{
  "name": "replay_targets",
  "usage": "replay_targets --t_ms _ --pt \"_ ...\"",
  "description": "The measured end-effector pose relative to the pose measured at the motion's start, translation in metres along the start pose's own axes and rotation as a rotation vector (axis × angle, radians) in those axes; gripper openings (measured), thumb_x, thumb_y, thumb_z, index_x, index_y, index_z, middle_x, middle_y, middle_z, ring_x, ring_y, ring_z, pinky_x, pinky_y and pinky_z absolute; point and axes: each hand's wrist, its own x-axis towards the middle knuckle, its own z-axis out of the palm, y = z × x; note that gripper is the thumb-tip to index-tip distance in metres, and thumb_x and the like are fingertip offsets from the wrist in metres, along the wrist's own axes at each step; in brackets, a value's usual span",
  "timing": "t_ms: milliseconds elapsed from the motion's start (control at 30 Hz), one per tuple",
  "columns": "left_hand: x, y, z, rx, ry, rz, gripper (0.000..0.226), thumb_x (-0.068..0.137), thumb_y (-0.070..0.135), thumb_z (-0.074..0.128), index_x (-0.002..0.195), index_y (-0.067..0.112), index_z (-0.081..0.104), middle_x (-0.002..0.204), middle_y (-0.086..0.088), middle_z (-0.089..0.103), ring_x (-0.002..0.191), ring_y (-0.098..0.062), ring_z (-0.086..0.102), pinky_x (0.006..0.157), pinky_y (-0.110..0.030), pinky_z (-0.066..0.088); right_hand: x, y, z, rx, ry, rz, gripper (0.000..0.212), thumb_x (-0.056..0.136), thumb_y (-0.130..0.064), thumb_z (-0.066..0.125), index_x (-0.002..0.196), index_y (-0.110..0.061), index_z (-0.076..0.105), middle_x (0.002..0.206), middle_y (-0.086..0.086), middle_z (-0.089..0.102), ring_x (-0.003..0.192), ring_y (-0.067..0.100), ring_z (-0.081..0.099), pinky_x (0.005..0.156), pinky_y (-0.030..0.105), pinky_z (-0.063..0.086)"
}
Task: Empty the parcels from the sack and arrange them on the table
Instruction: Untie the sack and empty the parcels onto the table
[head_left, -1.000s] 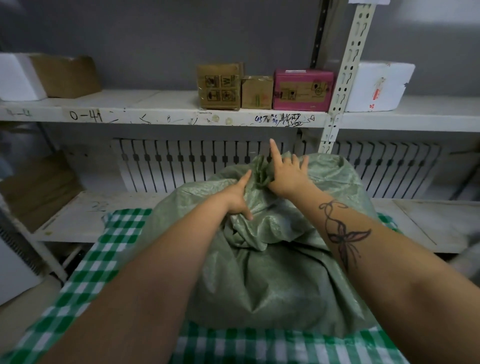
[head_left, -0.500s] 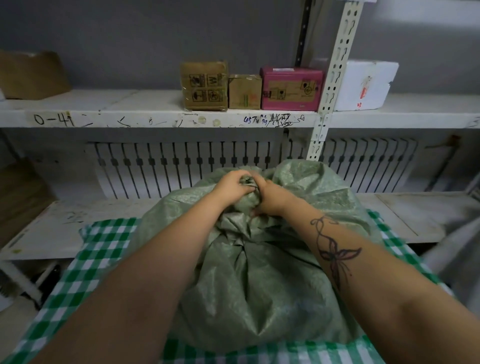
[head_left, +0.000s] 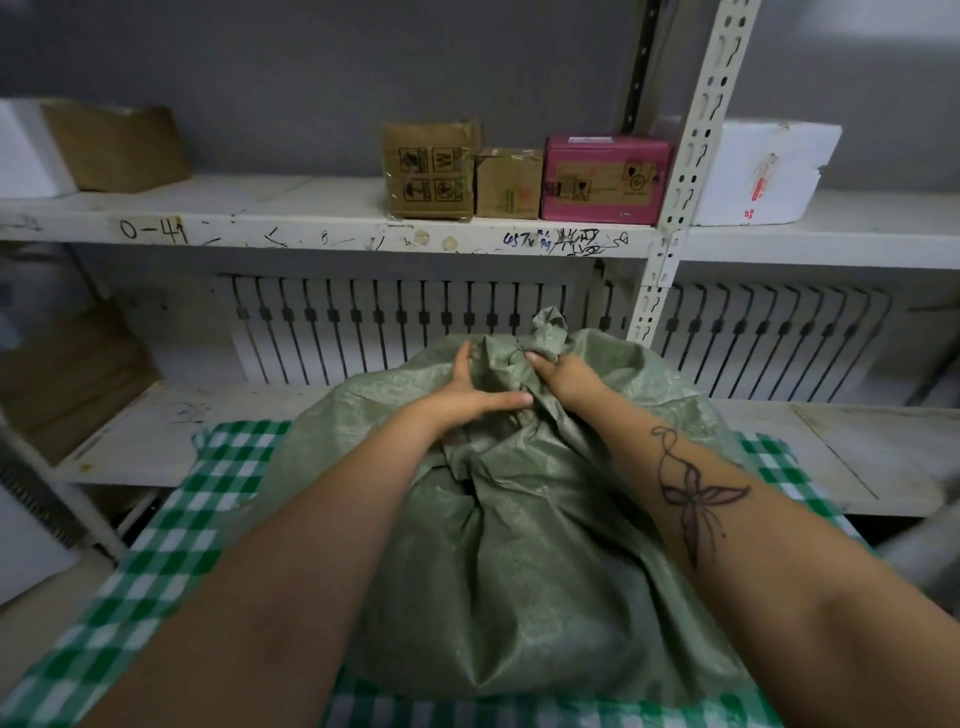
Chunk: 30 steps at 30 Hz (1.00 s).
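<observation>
Green woven sack (head_left: 519, 545) sits on table (head_left: 171, 540) w/ green-white checked cloth, centre of view, bulging, mouth gathered into a bunched neck at the far top. Neck is closed; no parcels visible outside the sack. Left hand (head_left: 462, 389) rests on the sack fabric just left of the neck: thumb extended to the right across the folds, remaining fingers spread upward along the bunched material, palm pressing the cloth. Grip is loose; fingers not closed round anything. Right hand (head_left: 563, 374) is curled round the neck from the right side, fingers pressed together and wrapped into the gathered fabric; fingertips mostly hidden in the folds. A tuft of fabric stands up above the right hand. Right forearm carries a butterfly-type tattoo (head_left: 696, 499). Both forearms extend from the near edge over the sack body. Behind the table: white metal shelving (head_left: 311, 234), edge marked w/ handwritten "0-41" and other scribbles. On upper shelf, l. to r.: brown carton w/ handling symbols (head_left: 428, 171), smaller brown carton (head_left: 508, 183) touching it, pink box (head_left: 605, 179) just beside that, then past the perforated upright (head_left: 691, 156) a white foam box (head_left: 763, 174). Far left on same shelf: brown carton (head_left: 117, 145) beside a white box, partly cut off. Lower shelf behind the sack is bare where visible.
</observation>
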Motion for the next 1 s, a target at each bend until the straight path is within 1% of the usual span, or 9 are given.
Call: replay_targets --t_ms 167,267,333,400,500,633,800,900,1000 --pt "-0.003 0.029 0.026 -0.166 0.056 0.146 0.122 0.067 0.015 0.083 0.15 0.03 -0.006 0.153 -0.004 0.028 0.139 -0.02 0.031 0.111 -0.029 0.027 -0.007 -0.006 -0.007 0.35 -0.275 0.035 0.044 0.1 -0.018 0.042 0.139 0.001 0.039 0.145 0.016 0.041 0.133 0.029 0.04 0.113 0.032 0.029" --pt "-0.004 0.041 0.038 -0.121 0.123 0.174 0.099 0.067 0.005 0.081 0.146 0.018 0.023 0.138 -0.003 0.046 0.125 -0.015 0.045 0.096 -0.02 0.034 -0.007 0.0 -0.014 0.551 -0.224 -0.014 0.056 0.087 -0.047 0.054 0.12 -0.003 0.053 0.119 0.013 0.061 0.105 0.02 0.058 0.093 0.021 0.046" --pt "-0.005 0.044 0.042 -0.076 0.222 0.145 0.07 0.07 0.003 0.077 0.132 0.013 0.045 0.125 -0.005 0.057 0.115 -0.018 0.053 0.091 -0.023 0.039 -0.007 0.007 -0.014 0.676 -0.259 0.066 0.041 0.096 -0.036 0.04 0.112 -0.003 0.059 0.105 0.012 0.064 0.089 0.018 0.059 0.084 0.025 0.048" --pt "-0.003 0.04 0.045 -0.046 0.319 0.12 0.051 0.073 0.001 0.073 0.12 0.01 0.055 0.117 -0.008 0.062 0.11 -0.023 0.057 0.091 -0.028 0.042 -0.005 0.013 -0.01 0.505 -0.146 0.082 0.027 0.093 -0.024 0.048 0.113 -0.008 0.053 0.105 0.012 0.06 0.088 0.019 0.057 0.083 0.031 0.048" --pt "0.003 0.03 0.048 -0.043 0.419 0.079 0.037 0.078 0.002 0.066 0.114 0.011 0.057 0.111 -0.007 0.063 0.103 -0.023 0.058 0.092 -0.034 0.045 -0.01 0.011 -0.013 0.266 0.156 -0.197 0.064 0.074 -0.029 0.06 0.132 -0.017 0.035 0.122 0.009 0.047 0.11 0.023 0.048 0.097 0.042 0.041" --pt "0.006 0.035 0.049 -0.104 0.404 0.031 0.049 0.089 0.01 0.057 0.135 0.013 0.04 0.126 -0.01 0.055 0.114 -0.027 0.055 0.095 -0.035 0.045 -0.023 -0.003 -0.021 -0.267 -0.395 -0.457 0.104 0.07 -0.031 0.074 0.149 -0.039 0.007 0.16 0.001 -0.001 0.146 0.031 0.003 0.117 0.055 0.011" --pt "-0.002 0.046 0.041 -0.094 0.321 -0.155 0.074 0.084 0.019 0.067 0.141 0.013 0.02 0.13 -0.015 0.048 0.117 -0.032 0.05 0.092 -0.04 0.043 -0.027 0.008 -0.012 -0.747 -0.333 -0.372 0.143 0.055 -0.039 0.088 0.142 -0.041 -0.027 0.155 -0.007 -0.027 0.144 0.03 -0.021 0.114 0.056 -0.011" --pt "-0.012 0.039 0.035 -0.105 0.254 -0.167 0.086 0.08 0.009 0.071 0.146 0.012 0.016 0.138 -0.016 0.043 0.124 -0.032 0.047 0.09 -0.037 0.043 -0.024 0.017 -0.001 -0.787 -0.26 -0.398 0.133 0.063 -0.033 0.084 0.145 -0.041 -0.02 0.16 0.003 -0.006 0.145 0.037 0.009 0.114 0.058 0.011" --pt "-0.015 0.025 0.026 -0.085 0.187 -0.163 0.091 0.075 0.018 0.076 0.147 0.014 0.02 0.142 -0.013 0.042 0.122 -0.03 0.049 0.094 -0.036 0.045 -0.019 0.027 0.011 -0.586 -0.201 -0.448 0.093 0.081 -0.027 0.068 0.15 -0.03 0.006 0.136 0.018 0.044 0.115 0.036 0.053 0.09 0.037 0.044"
